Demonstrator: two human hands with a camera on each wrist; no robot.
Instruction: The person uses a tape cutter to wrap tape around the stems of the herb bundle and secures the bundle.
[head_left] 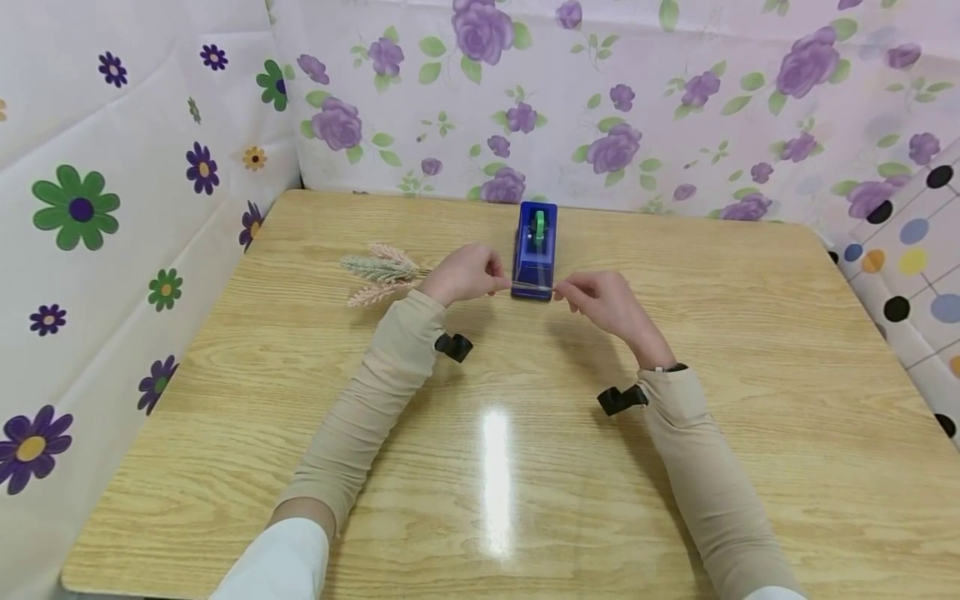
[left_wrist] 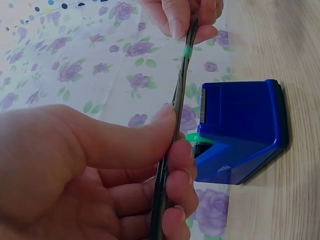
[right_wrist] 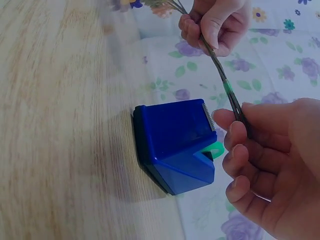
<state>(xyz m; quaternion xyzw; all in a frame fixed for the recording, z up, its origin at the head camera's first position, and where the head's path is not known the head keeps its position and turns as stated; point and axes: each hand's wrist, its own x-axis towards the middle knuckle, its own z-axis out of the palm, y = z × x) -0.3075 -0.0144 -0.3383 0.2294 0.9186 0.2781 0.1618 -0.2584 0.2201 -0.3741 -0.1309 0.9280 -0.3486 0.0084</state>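
Observation:
A bunch of artificial flowers (head_left: 381, 272), with pale pink and grey-green heads, is held level above the table. My left hand (head_left: 467, 275) grips its thin dark stems (left_wrist: 180, 92) between thumb and curled fingers, close to the heads. At the other end of the stems, my right hand (head_left: 600, 302) pinches the tips between thumb and forefinger. A band of green tape (right_wrist: 228, 86) wraps the stems just short of the right fingertips. Beneath the stems stands a blue tape dispenser (head_left: 534, 271) with a green roll (head_left: 539, 227); neither hand touches it.
The wood-grain table (head_left: 570, 500) spreads out around the dispenser. Behind it hangs a cloth with purple roses (head_left: 337, 123), and a daisy-print cloth (head_left: 82, 317) covers the left side. Each wrist carries a small black camera (head_left: 454, 347).

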